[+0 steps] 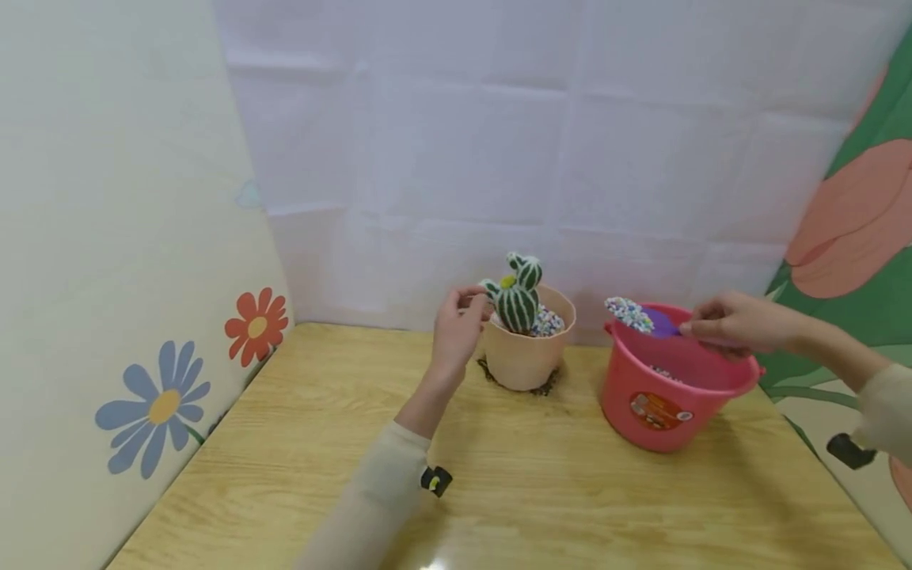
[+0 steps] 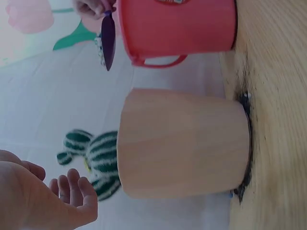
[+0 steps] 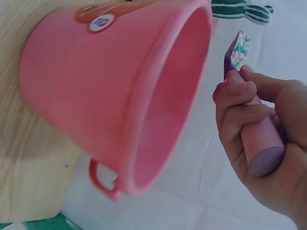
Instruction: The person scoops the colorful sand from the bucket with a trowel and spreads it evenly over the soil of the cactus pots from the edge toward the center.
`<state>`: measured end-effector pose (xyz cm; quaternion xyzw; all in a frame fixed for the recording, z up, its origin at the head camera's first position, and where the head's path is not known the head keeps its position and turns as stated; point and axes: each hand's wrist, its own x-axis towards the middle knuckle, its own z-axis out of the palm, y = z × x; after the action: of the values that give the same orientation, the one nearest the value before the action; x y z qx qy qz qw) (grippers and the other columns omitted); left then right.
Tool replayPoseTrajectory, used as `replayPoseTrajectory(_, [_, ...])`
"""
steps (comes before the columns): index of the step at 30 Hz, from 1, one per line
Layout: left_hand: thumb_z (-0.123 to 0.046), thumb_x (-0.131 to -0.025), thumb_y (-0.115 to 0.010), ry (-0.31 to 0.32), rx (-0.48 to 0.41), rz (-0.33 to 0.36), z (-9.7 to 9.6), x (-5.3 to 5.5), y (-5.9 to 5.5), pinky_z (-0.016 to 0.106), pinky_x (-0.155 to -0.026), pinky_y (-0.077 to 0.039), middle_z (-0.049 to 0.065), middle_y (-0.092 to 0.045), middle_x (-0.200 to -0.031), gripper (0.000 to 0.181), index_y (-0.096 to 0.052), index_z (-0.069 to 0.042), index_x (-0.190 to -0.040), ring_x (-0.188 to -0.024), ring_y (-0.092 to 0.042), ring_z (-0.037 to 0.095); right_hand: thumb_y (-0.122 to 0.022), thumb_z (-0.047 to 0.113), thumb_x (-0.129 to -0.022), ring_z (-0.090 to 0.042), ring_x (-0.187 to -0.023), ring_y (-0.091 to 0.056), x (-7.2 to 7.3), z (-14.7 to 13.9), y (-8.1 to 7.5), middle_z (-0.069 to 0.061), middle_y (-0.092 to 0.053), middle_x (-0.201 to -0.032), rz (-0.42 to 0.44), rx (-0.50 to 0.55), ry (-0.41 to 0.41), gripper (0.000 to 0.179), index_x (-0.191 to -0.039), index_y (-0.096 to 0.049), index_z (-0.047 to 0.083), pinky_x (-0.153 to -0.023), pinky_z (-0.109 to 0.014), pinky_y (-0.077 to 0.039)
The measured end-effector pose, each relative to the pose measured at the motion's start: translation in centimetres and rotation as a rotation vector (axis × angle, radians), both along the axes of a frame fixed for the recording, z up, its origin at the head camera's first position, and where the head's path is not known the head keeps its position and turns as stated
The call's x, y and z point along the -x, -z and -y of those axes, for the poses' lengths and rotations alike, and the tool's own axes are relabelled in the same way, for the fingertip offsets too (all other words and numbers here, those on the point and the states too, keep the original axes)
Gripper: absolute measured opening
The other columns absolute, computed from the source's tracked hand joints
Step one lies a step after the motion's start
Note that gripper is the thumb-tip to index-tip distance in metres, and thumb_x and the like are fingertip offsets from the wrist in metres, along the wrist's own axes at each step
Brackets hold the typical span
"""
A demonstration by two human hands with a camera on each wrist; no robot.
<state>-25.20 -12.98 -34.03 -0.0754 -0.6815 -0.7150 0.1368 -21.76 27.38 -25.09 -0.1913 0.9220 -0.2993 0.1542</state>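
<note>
A green-and-white knitted-looking cactus (image 1: 516, 307) with a yellow flower stands in a peach pot (image 1: 523, 360), with small multicoloured pellets (image 1: 547, 321) around its base. My left hand (image 1: 459, 328) is beside the cactus, fingers loosely bent and thumb apart; the fingertips overlap its left arm in the head view. Over the mouth of a pink bucket (image 1: 651, 408), my right hand (image 1: 741, 323) grips the pink handle (image 3: 261, 139) of a trowel. Its purple blade (image 1: 663, 321) carries a heap of the same pellets (image 1: 628, 314). More pellets show inside the bucket.
The pot and bucket stand apart on a wood-grain table (image 1: 541, 491). Dark fringe-like material (image 1: 545, 386) lies under the pot. A white cloth (image 1: 427, 158) hangs close behind, with flower-patterned panels at both sides. A red side lug (image 3: 100, 182) juts from the bucket's rim.
</note>
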Motion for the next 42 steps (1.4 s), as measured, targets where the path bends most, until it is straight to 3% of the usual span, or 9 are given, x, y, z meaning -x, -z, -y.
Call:
replayPoseTrajectory(3, [-0.024, -0.103, -0.055, -0.05, 0.024, 0.029, 0.7, 1.0, 0.7, 0.04, -0.078, -0.052, 0.011, -0.062, -0.108, 0.032, -0.061, -0.005, -0.127, -0.099, -0.062, 0.033, -0.06, 0.027, -0.105, -0.013, -0.052, -0.05, 0.6, 0.9, -0.2, -0.006, -0.055, -0.065, -0.018, -0.007, -0.003, 0.031, -0.088, -0.063, 0.001, -0.046, -0.027, -0.047])
replayPoseTrajectory(6, [-0.027, -0.103, -0.056, -0.073, 0.055, 0.076, 0.9, 2.2, 1.9, 0.04, -0.081, -0.051, 0.01, -0.061, -0.115, 0.033, -0.061, -0.006, -0.129, -0.102, -0.061, 0.027, -0.06, 0.027, -0.104, -0.014, -0.052, -0.05, 1.1, 1.9, -0.4, -0.006, -0.055, -0.065, -0.034, -0.027, -0.003, 0.029, -0.086, -0.062, 0.005, -0.047, -0.028, -0.047])
replayPoseTrajectory(12, [-0.034, -0.102, -0.06, -0.022, 0.105, 0.142, 0.3, 3.3, 3.8, 0.046, -0.092, -0.051, 0.013, -0.058, -0.129, 0.045, -0.056, -0.01, -0.139, -0.115, -0.056, 0.03, -0.062, 0.031, -0.103, -0.015, -0.054, -0.052, 2.6, 4.1, -0.6, -0.006, -0.056, -0.065, -0.047, -0.069, -0.011, 0.031, -0.084, -0.062, 0.007, -0.049, -0.028, -0.048])
replayPoseTrajectory(20, [-0.028, -0.097, -0.066, 0.064, 0.128, 0.109, -0.9, 3.1, 4.7, 0.048, -0.101, -0.049, 0.019, -0.05, -0.143, 0.064, -0.042, -0.006, -0.153, -0.127, -0.051, 0.036, -0.059, 0.028, -0.105, -0.017, -0.056, -0.055, 4.9, 6.0, 0.0, -0.01, -0.06, -0.068, -0.074, -0.067, 0.037, 0.033, -0.087, -0.066, 0.001, -0.051, -0.028, -0.05])
replayPoseTrajectory(27, [-0.024, -0.097, -0.063, 0.013, 0.128, 0.071, -1.5, 3.1, 5.7, 0.045, -0.098, -0.051, 0.017, -0.05, -0.144, 0.061, -0.045, -0.005, -0.151, -0.125, -0.054, 0.037, -0.061, 0.026, -0.104, -0.014, -0.053, -0.052, 6.8, 7.3, 0.9, -0.008, -0.059, -0.063, -0.092, -0.047, 0.043, 0.034, -0.087, -0.068, -0.003, -0.049, -0.026, -0.047])
replayPoseTrajectory(33, [-0.025, -0.098, -0.062, -0.006, 0.131, 0.071, -1.6, 2.5, 5.4, 0.046, -0.095, -0.052, 0.016, -0.049, -0.144, 0.06, -0.044, -0.006, -0.152, -0.123, -0.054, 0.037, -0.062, 0.023, -0.103, -0.014, -0.048, -0.049, 7.9, 8.5, 1.3, -0.007, -0.057, -0.058, -0.158, -0.054, 0.04, 0.034, -0.08, -0.068, -0.002, -0.046, -0.027, -0.043])
replayPoseTrajectory(42, [-0.025, -0.098, -0.062, 0.0, 0.129, 0.068, -1.9, 2.5, 5.5, 0.047, -0.095, -0.052, 0.017, -0.049, -0.145, 0.06, -0.044, -0.004, -0.151, -0.124, -0.054, 0.039, -0.063, 0.015, -0.101, -0.013, -0.046, -0.052, 9.0, 9.1, 1.9, -0.011, -0.062, -0.061, -0.239, -0.076, 0.052, 0.027, -0.079, -0.071, 0.001, -0.043, -0.025, -0.044])
